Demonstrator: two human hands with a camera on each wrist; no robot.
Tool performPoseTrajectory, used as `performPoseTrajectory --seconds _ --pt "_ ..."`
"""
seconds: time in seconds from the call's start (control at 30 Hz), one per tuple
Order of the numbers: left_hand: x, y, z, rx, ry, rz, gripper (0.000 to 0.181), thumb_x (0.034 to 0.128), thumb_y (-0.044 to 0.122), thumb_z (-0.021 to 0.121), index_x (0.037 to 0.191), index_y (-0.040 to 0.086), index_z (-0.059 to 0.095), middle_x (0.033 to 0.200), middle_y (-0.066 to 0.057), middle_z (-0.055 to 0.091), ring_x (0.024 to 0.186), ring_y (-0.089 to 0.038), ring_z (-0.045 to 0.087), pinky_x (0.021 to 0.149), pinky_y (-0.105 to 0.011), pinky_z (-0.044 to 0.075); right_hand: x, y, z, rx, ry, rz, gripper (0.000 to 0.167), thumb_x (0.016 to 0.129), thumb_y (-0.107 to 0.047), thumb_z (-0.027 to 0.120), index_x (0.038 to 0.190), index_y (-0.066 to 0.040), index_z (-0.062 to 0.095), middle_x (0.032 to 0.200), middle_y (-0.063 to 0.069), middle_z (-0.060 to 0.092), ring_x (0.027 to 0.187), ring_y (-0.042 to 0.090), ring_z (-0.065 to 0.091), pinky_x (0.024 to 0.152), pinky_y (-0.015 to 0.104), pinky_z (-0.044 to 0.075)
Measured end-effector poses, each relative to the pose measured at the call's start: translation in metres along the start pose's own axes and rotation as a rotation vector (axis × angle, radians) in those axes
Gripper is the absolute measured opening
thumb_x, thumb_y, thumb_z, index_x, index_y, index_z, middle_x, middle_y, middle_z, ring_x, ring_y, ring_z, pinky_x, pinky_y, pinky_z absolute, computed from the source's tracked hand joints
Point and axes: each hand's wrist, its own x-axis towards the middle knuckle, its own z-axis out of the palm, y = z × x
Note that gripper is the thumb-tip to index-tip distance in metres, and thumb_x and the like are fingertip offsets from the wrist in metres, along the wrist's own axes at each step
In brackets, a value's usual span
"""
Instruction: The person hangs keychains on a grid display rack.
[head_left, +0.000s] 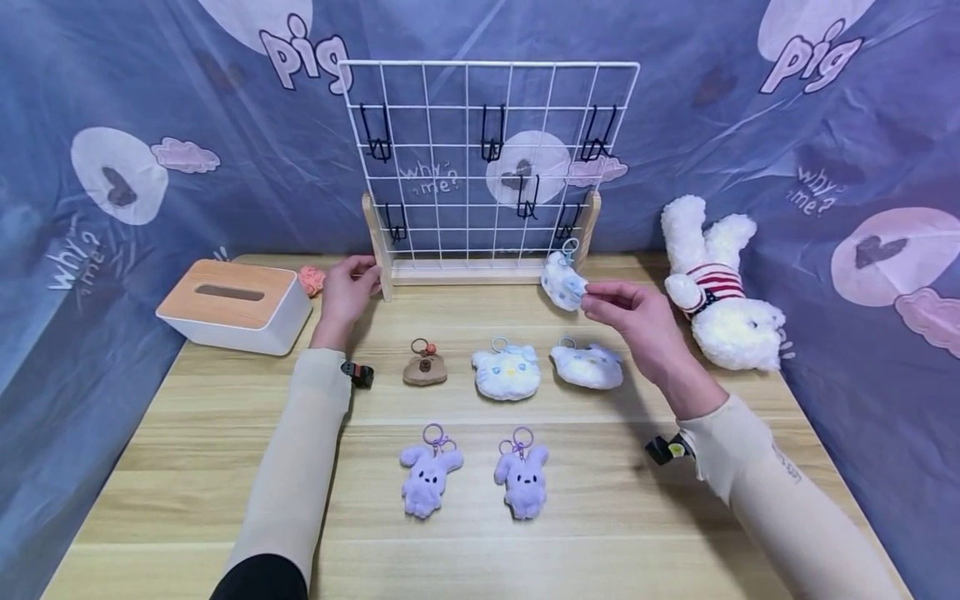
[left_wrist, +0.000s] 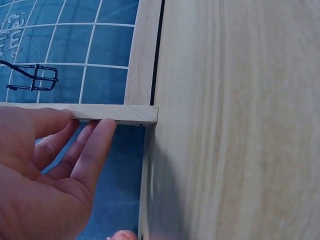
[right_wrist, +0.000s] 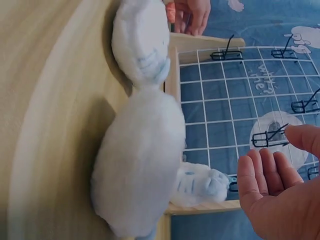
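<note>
My left hand (head_left: pixel 347 300) touches the outer side of the rack's left wooden support (left_wrist: pixel 135 115) with its fingertips. The fingertips of my right hand (head_left: pixel 637 325) are at the right edge of a white and light-blue plush keychain (head_left: pixel 561 282), its ring upward, by the rack's right foot. In the right wrist view nothing lies between the thumb and fingers of my right hand (right_wrist: pixel 285 185). Two white cat plush keychains (head_left: pixel 507 372) (head_left: pixel 588 367) lie in front, beside a brown one (head_left: pixel 425 369). Two purple plush keychains (head_left: pixel 426 483) (head_left: pixel 525 483) lie nearer.
The white grid rack (head_left: pixel 467 177) carries several black hooks (head_left: pixel 491 137) and stands at the back. At the left are a tissue box (head_left: pixel 232 304) and a coral-coloured item (head_left: pixel 311 281). A white plush toy in a striped shirt (head_left: pixel 716 283) lies at the right.
</note>
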Motion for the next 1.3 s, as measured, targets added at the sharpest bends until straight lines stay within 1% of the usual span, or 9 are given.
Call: performPoseTrajectory --seconds 0.17,0.23,0.3,0.43,0.53,0.73,0.9,1.07,1.3 --pt "0.000 0.000 0.001 0.008 0.000 0.007 0.035 0.1142 0.013 0.064 0.143 -0.006 0.068 0.126 -0.025 0.070 0.110 -0.032 0.076 0.099 -0.027 0.071 -0.009 0.006 0.004 -0.013 -0.023 0.001 0.022 0.105 -0.013 0.080 0.126 -0.009 0.077 0.108 -0.014 0.082 0.100 0.000 0.077 0.096 0.016 0.067" --pt "0.000 0.000 0.001 0.016 0.002 0.008 0.035 0.1143 0.013 0.064 0.144 -0.006 0.068 0.127 -0.025 0.070 0.110 -0.032 0.077 0.099 -0.026 0.071 -0.013 0.008 0.007 -0.033 -0.036 0.014 0.019 0.105 -0.014 0.080 0.124 -0.014 0.078 0.106 -0.014 0.083 0.100 0.001 0.078 0.096 0.016 0.066" --pt "0.000 0.000 0.001 0.017 0.005 0.004 0.035 0.1144 0.013 0.064 0.144 -0.006 0.068 0.126 -0.025 0.070 0.111 -0.033 0.077 0.099 -0.026 0.071 -0.016 0.011 0.009 -0.042 -0.054 0.037 0.020 0.105 -0.015 0.080 0.125 -0.015 0.077 0.107 -0.014 0.083 0.103 0.003 0.078 0.098 0.016 0.066" --pt "0.000 0.001 0.001 0.026 0.009 0.000 0.035 0.1147 0.013 0.063 0.144 -0.005 0.068 0.126 -0.025 0.070 0.110 -0.031 0.076 0.098 -0.026 0.071 -0.023 0.015 0.015 -0.028 -0.092 0.074 0.024 0.107 -0.013 0.077 0.130 -0.011 0.074 0.108 -0.015 0.082 0.106 0.005 0.078 0.101 0.019 0.066" --pt "0.000 0.001 0.001 0.025 0.010 -0.004 0.035 0.1148 0.013 0.063 0.144 -0.005 0.068 0.126 -0.024 0.070 0.109 -0.030 0.076 0.097 -0.025 0.071 -0.028 0.017 0.019 -0.012 -0.110 0.080 0.027 0.107 -0.009 0.075 0.134 -0.004 0.072 0.107 -0.014 0.082 0.104 0.003 0.077 0.101 0.020 0.067" --pt "0.000 0.000 0.001 0.010 0.010 0.000 0.035 0.1143 0.013 0.063 0.143 -0.006 0.069 0.125 -0.024 0.070 0.104 -0.023 0.075 0.095 -0.022 0.071 -0.038 0.021 0.027 -0.080 -0.127 0.073 0.045 0.105 -0.011 0.077 0.144 0.009 0.065 0.113 -0.009 0.083 0.106 0.001 0.078 0.098 0.013 0.064" --pt "0.003 0.000 0.001 0.005 0.021 0.012 0.034 0.1139 0.012 0.064 0.143 -0.006 0.069 0.125 -0.025 0.071 0.099 -0.018 0.074 0.094 -0.022 0.071 -0.044 0.025 0.032 -0.126 -0.144 0.074 0.046 0.103 -0.014 0.080 0.141 0.008 0.068 0.120 0.003 0.083 0.105 0.005 0.078 0.095 0.014 0.064" --pt "0.005 0.001 -0.001 0.015 0.031 0.016 0.034 0.1137 0.012 0.064 0.142 -0.006 0.070 0.125 -0.026 0.071 0.105 -0.026 0.075 0.090 -0.019 0.071 -0.049 0.029 0.037 -0.143 -0.168 0.055 0.047 0.102 -0.012 0.082 0.140 0.011 0.067 0.121 0.007 0.082 0.103 0.005 0.075 0.094 0.016 0.065" --pt "0.001 -0.003 0.002 0.046 0.016 -0.003 0.034 0.1144 0.014 0.063 0.143 -0.004 0.070 0.127 -0.025 0.071 0.104 -0.023 0.074 0.091 -0.018 0.070 -0.061 0.040 0.043 -0.183 -0.269 0.021 0.039 0.102 -0.007 0.080 0.136 0.009 0.071 0.131 0.025 0.078 0.108 0.003 0.076 0.095 0.013 0.062"
